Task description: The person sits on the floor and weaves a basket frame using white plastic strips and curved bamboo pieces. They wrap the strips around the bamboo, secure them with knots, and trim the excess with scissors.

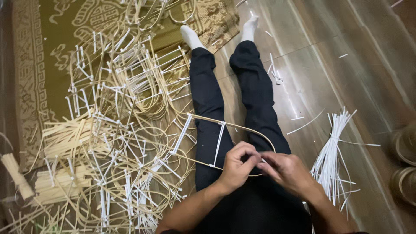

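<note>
Bamboo bent into a U-shaped frame (225, 130) lies across the lap of a person sitting on the floor with legs stretched out in dark trousers (255, 95). Both hands meet at the curved end of that frame: the left hand (236, 167) pinches the strip between thumb and fingers, and the right hand (288, 171) is closed close against it, its fingertips on what looks like a thin white strip at the bend. The exact grip of the right fingers is hidden behind the left hand.

Two white-wrapped crossbars (219, 143) already span the frame nearer its open end, so this piece appears partly bound, with the work now at its rounded tip.

Just to the person's right, a bundle of white strips (331, 160) fans out on the wooden floor (329, 56), with a few loose offcuts scattered beyond it. To the left, a large tangled heap of similar frames (125, 130), each with white bindings, spreads over a patterned mat (52, 52); judging by its size, many pieces are already made. Beside that heap lie stacks of straight cut sticks (65, 138), which suggests material remains for more.
</note>
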